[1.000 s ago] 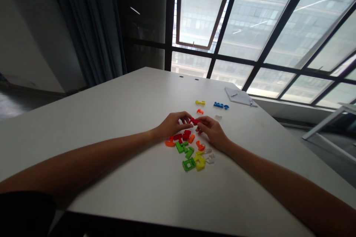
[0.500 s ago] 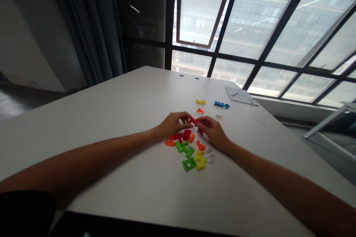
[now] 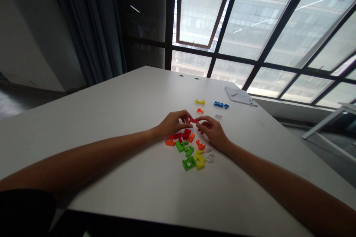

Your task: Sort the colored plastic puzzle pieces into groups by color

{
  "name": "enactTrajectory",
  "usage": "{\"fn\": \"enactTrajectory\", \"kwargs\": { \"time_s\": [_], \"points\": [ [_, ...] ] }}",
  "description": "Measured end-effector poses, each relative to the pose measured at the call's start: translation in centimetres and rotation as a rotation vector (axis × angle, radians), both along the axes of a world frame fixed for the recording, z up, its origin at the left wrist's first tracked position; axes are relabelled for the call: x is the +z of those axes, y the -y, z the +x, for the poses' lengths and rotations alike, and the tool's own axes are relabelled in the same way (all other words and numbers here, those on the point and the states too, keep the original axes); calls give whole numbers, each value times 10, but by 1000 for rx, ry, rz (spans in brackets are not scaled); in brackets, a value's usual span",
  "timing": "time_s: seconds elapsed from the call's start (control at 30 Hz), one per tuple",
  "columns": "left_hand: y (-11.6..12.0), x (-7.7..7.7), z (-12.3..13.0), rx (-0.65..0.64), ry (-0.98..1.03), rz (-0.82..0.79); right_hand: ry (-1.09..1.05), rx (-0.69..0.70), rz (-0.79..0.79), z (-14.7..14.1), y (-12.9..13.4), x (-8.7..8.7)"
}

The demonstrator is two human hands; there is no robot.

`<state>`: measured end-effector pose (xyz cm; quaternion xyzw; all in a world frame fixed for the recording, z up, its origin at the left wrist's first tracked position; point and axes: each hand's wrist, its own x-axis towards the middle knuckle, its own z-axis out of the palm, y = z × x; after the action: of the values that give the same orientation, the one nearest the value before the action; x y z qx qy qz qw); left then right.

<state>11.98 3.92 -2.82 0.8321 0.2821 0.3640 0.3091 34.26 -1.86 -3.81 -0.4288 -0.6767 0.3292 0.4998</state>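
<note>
My left hand point(image 3: 174, 123) pinches the left end of a small red plastic piece point(image 3: 194, 121) just above the table. The fingers of my right hand point(image 3: 212, 130) close on its right end. Nearest below my hands lie more red pieces point(image 3: 186, 134) and an orange piece point(image 3: 191, 138). Another orange piece point(image 3: 200, 145) rests under my right wrist. Closer to me are green pieces point(image 3: 189, 163), yellow pieces point(image 3: 199, 161) and clear pieces point(image 3: 210, 157), in a loose cluster.
Beyond my hands sit a yellow piece point(image 3: 200, 102), a small orange piece point(image 3: 200, 110), a row of joined blue pieces point(image 3: 221, 104) and a clear piece point(image 3: 218, 116). A white pad point(image 3: 241, 96) with pens lies at the right edge of the white table point(image 3: 111, 111).
The red piece has turned between my fingers and shows a longer, flatter side. My right fingers have shifted slightly on it; the loose pieces have stayed put.
</note>
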Motion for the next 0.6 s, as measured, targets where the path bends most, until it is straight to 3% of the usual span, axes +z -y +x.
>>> {"fn": "enactTrajectory", "kwargs": {
  "time_s": [0.27,0.6],
  "points": [
    [2,2,0,15,-41,-15,202,-132,211,-4,9,3],
    [0,1,2,33,-114,0,381,-186,243,-4,5,3]
  ]
}}
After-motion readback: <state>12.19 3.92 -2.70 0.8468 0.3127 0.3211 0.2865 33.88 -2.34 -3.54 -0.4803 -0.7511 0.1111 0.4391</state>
